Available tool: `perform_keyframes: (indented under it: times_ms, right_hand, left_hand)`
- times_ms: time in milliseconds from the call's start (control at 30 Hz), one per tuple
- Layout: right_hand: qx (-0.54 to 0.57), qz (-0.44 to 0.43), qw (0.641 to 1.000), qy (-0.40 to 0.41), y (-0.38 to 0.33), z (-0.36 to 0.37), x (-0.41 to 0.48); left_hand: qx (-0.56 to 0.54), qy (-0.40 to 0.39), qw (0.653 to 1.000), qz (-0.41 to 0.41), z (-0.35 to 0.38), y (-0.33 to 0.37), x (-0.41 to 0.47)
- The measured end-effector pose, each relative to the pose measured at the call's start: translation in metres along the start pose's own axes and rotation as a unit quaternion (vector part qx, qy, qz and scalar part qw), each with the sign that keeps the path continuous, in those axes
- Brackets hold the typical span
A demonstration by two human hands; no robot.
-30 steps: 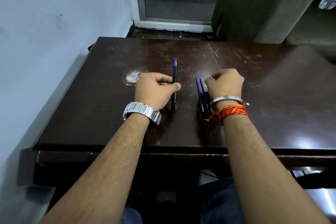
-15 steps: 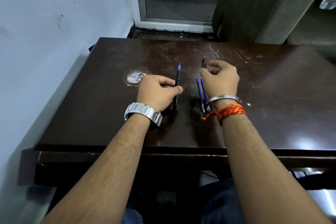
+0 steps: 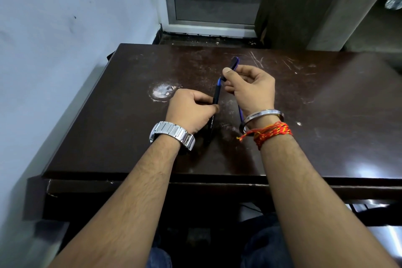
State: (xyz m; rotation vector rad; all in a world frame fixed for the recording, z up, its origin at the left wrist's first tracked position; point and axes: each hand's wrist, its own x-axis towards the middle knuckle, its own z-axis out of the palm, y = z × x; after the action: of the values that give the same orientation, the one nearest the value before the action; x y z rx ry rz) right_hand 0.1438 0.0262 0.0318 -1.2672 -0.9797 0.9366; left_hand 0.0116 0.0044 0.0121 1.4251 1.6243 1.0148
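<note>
My left hand grips a black pen with a blue tip, holding it low over the dark brown table, tip pointing away from me. My right hand is raised just right of that tip and pinches a dark blue pen cap between thumb and fingers. A blue pen lies on the table under my right wrist, mostly hidden by it.
A worn pale patch marks the tabletop left of my left hand. A white wall runs along the table's left side. A door frame and a dark cabinet stand beyond the far edge.
My right hand has lifted off the table with the cap and moved forward and left, towards the tip of the pen in my left hand. The left hand has barely moved.
</note>
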Motion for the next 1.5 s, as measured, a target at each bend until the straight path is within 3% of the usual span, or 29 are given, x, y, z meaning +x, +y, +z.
perform_keyframes:
  times_ms: [233,400,600,1200,1333,1500]
  right_hand:
    - [-0.008,-0.020,1.000,0.021,0.003,0.001,0.002]
    - [-0.104,-0.038,0.994,0.004,0.007,0.003,0.001]
    - [-0.147,-0.057,0.983,-0.097,0.009,0.005,-0.003]
    - [-0.239,-0.075,0.965,-0.079,0.008,0.010,-0.008]
    - [-0.221,-0.071,0.970,-0.077,0.009,0.017,-0.015]
    - [-0.235,-0.069,0.970,-0.018,0.008,0.016,-0.013]
  left_hand:
    - [0.009,-0.006,1.000,0.012,0.000,0.001,-0.001]
    - [-0.010,-0.005,1.000,0.011,-0.001,0.000,0.000]
    - [-0.056,0.000,0.998,0.007,-0.002,0.001,-0.001]
    - [-0.026,0.004,0.999,0.020,-0.004,0.000,-0.005]
    - [0.002,0.043,0.999,0.008,-0.011,-0.001,0.000]
    - [0.031,0.155,0.986,-0.055,-0.033,-0.008,0.009]
